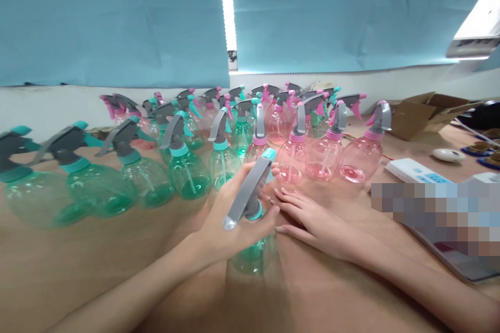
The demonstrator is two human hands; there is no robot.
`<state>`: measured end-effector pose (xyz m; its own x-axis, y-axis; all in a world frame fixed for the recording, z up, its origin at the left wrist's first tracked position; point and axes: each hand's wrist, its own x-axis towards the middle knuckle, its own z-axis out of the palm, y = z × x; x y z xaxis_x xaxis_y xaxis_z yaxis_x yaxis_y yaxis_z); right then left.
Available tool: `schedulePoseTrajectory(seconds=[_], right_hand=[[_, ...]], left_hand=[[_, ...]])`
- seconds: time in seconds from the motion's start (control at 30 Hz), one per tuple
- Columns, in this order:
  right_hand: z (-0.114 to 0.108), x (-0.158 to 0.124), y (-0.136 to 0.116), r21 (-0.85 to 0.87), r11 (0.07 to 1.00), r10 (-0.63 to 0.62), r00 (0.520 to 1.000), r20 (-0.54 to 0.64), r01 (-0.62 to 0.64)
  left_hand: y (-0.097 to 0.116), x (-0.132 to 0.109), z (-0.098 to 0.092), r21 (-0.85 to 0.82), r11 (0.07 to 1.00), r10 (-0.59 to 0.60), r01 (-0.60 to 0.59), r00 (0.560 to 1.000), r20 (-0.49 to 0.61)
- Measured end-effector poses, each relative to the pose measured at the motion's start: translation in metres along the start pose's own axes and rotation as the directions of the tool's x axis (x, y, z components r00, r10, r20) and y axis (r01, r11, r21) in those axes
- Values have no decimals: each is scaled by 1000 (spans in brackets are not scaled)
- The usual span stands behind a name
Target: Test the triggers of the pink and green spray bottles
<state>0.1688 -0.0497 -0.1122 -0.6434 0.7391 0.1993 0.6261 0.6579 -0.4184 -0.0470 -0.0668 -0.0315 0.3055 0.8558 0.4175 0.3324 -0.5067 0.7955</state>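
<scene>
The left hand (230,218) holds a green spray bottle (254,260), with its fingers wrapped around the top part, near the neck. The bottle is out in front of the other bottles, a good way from the counter's (175,281) back edge. I can't tell if its bottom touches the counter or is a little above it.

The bottle is round, shiny and see-through, and the green is darker low down. It has a blue-green ring at its neck. On top is a long gray spray head with a bright blue-green tip. The tip points to the back edge of the counter, and the gray tail points the other way. Fingers hide some of the neck.

The right hand (304,216) is empty and loose. It is palm down, low over the counter, with its fingertips just beside the bottle. I can't tell if they touch it.

Behind the hands, green bottles (190,174) make a row on the left and pink bottles (328,158) make one on the right. More stand behind them, nearer the back edge.
</scene>
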Motion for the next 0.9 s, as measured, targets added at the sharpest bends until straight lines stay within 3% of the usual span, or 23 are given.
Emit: schedulePoseTrajectory(seconds=[0.17, 0.33, 0.7, 0.9], right_hand=[[0, 0, 0, 8, 1000, 2, 1000, -13, -2], [-3, 1, -2, -2, 1000, 10, 1000, 22, -10], [-1, 0, -2, 4, 1000, 11, 1000, 8, -11], [-1, 1, -2, -20, 1000, 14, 1000, 27, -13]], left_hand=[[9, 1, -3, 10, 1000, 28, -28, 999, 46], [17, -3, -2, 60, 998, -3, 4, 1000, -29], [21, -5, 0, 83, 996, -36, 41, 998, -56], [14, -3, 0, 69, 998, 5, -1, 998, -63]])
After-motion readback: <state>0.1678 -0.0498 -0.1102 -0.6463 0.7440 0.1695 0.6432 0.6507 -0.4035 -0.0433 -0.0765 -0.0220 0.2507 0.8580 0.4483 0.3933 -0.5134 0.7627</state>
